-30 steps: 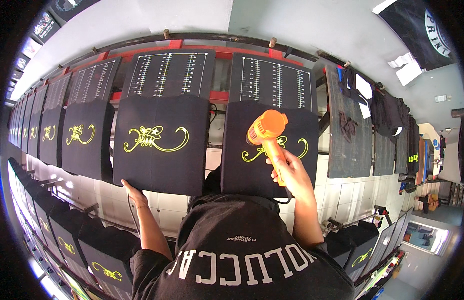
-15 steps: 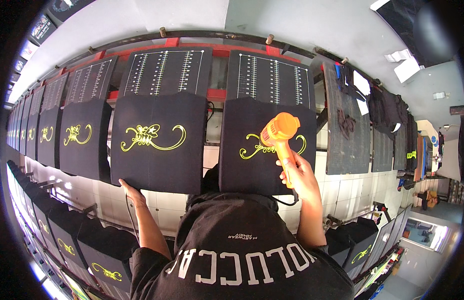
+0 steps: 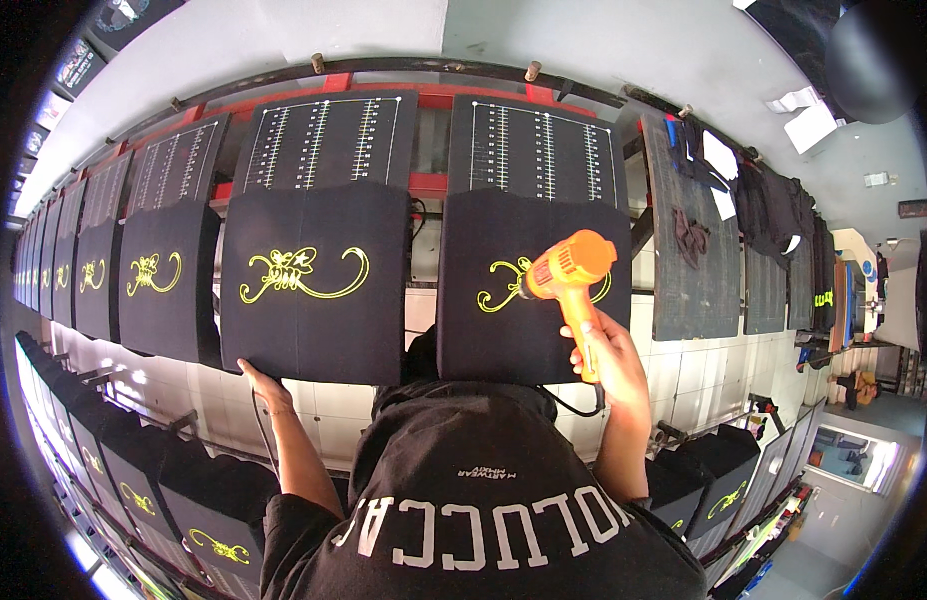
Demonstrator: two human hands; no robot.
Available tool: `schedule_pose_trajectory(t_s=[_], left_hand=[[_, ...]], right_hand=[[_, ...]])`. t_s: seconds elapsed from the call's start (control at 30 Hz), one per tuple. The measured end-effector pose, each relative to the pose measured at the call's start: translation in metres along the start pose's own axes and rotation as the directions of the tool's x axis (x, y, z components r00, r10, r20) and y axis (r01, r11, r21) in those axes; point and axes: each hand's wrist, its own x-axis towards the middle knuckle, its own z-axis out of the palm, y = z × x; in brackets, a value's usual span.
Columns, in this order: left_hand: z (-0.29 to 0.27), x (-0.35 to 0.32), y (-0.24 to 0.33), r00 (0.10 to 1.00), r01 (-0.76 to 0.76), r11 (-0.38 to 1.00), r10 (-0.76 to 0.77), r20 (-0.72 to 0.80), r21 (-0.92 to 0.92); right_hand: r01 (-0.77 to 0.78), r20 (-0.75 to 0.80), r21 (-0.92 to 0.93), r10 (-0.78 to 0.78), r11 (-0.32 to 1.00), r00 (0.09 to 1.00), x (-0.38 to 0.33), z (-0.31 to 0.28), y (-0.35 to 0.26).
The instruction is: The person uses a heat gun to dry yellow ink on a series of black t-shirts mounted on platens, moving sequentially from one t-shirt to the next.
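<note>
My right hand (image 3: pixel 613 360) grips an orange heat gun (image 3: pixel 573 270) by its handle. Its dark nozzle points left over the yellow-green scorpion-like print on a black shirt (image 3: pixel 503 350), hiding the print's middle. That shirt is stretched over a flat printing board. To the left, a second shirt-covered board (image 3: pixel 313 345) bears the same print in full. At this board's near left corner, my left hand (image 3: pixel 263 385) holds the edge, with some fingers hidden. A thin cord (image 3: pixel 260 425) hangs beside my left wrist; whether the hand also holds it cannot be told.
Several more shirt-covered boards (image 3: pixel 163 310) run off to the left. Behind me lies another row with printed shirts (image 3: pixel 218 515). At the right, a bare dark board (image 3: pixel 693 300) carries crumpled cloth (image 3: pixel 691 235). Red and black rails (image 3: pixel 433 100) support the boards along the far side.
The heat gun has moved slightly right and down and turned, so its nozzle now shows at the left. My left hand stays at the board's corner.
</note>
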Motion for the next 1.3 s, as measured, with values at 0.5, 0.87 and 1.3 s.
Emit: schedule_pose_trajectory(t_s=[0.5,0.87,1.3], left_hand=[[-0.006,0.003,-0.003,0.999,-0.026,0.999,0.027,0.041,-0.025],[-0.016,0.016,-0.010,1.000,0.007,0.999,-0.007,-0.001,0.037],[-0.006,0.005,-0.006,1.000,0.013,0.998,-0.013,0.008,-0.060]], right_hand=[[0.028,-0.103,-0.127,-0.041,0.991,0.994,-0.007,0.003,0.005],[0.005,-0.003,-0.060,-0.006,0.998,1.000,-0.008,0.015,0.003],[-0.003,0.174,-0.148,0.029,0.989,0.984,-0.014,0.025,0.009]])
